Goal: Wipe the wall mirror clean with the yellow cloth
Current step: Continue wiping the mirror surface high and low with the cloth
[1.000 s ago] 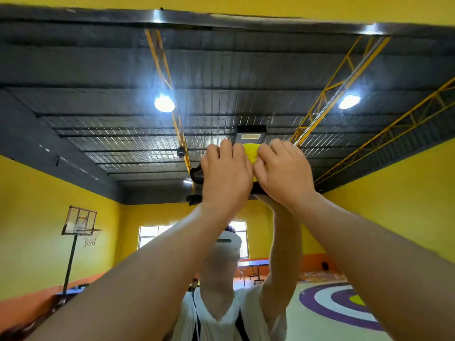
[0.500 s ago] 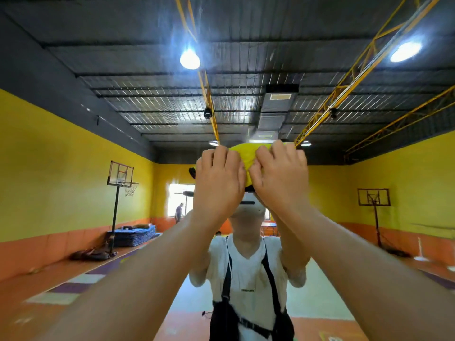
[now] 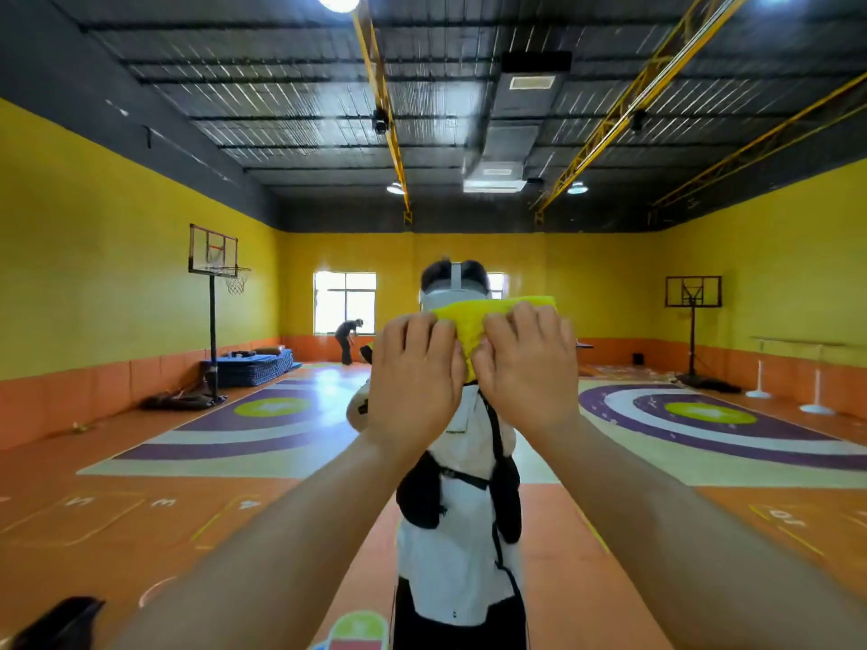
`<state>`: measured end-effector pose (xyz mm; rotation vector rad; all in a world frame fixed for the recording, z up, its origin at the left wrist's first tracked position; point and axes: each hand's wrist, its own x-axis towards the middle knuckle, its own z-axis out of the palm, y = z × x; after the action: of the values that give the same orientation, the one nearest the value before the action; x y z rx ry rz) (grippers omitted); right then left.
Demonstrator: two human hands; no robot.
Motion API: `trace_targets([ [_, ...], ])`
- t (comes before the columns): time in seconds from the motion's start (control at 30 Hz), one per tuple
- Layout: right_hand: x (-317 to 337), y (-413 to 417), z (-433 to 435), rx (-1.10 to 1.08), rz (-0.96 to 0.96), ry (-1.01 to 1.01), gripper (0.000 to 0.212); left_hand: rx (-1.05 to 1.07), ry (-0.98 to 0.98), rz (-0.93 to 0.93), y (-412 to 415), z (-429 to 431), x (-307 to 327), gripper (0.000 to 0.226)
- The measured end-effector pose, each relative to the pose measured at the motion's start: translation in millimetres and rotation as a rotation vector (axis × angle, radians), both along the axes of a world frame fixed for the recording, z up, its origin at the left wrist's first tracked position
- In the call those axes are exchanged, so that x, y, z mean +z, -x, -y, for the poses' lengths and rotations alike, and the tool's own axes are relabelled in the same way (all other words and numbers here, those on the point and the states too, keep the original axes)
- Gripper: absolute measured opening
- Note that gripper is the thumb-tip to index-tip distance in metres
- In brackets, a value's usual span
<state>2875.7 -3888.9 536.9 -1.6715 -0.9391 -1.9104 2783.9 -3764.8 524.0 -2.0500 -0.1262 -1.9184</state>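
Cloth [image 3: 469, 321], yellow, lies against the mirror [image 3: 117, 283] under both grips: left grip [image 3: 415, 377] and right grip [image 3: 528, 368] press it side by side, fingers nearly straight. They partly cover one reflected person [image 3: 457, 532]. Two basketball hoops flank them: left hoop [image 3: 213, 255], right hoop [image 3: 693, 293]. One pile of blue mats [image 3: 255, 365] sits left.

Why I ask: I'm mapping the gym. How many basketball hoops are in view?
2. One basketball hoop stands against the left wall beside the blue mats; the other hoop near the right wall. The left hand and right hand may hide more.
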Motion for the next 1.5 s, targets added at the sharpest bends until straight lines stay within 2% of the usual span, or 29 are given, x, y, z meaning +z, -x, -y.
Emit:
trace_targets([
  [0.1,-36.6,0.0,-1.4,0.013,0.007,-0.011,0.014,-0.025,0.015,-0.01,0.7,-1.8,-36.1,0.031],
  [0.2,-80.5,-0.6,-0.9,0.029,0.005,0.0,0.012,-0.026,0.022,-0.021,2.5,-2.7,-79.1,0.026],
  [0.37,-172.1,1.7,-3.0,0.047,-0.025,0.008,0.013,-0.029,0.013,-0.123,3.9,-13.2,-169.0,0.026],
  [0.77,-379.0,11.0,4.3,0.104,-0.107,0.179,0.013,-0.075,0.066,-0.199,21.4,-13.8,-376.0,0.024],
  [0.93,-470.0,21.8,16.7,0.124,-0.21,0.218,0.013,-0.072,0.083,-0.32,34.2,-6.2,-456.1,0.027],
  [1.03,-529.2,25.1,27.3,0.139,-0.243,0.311,0.02,-0.088,0.036,-0.409,44.1,-9.6,-509.8,0.03],
  [1.2,-623.3,30.6,39.3,0.147,-0.298,0.432,0.026,-0.122,-0.041,-0.559,57.0,-24.5,-604.2,0.047],
  [1.37,-704.8,32.5,50.0,0.181,-0.319,0.652,0.021,-0.204,-0.034,-0.692,70.0,-35.5,-689.7,0.03],
  [1.43,-723.7,33.0,54.3,0.206,-0.32,0.755,0.026,-0.223,-0.028,-0.773,74.2,-32.2,-706.0,0.018],
  [1.5,-728.2,33.1,57.0,0.218,-0.357,0.826,0.029,-0.239,0.004,-0.832,77.7,-27.6,-708.8,0.016],
])
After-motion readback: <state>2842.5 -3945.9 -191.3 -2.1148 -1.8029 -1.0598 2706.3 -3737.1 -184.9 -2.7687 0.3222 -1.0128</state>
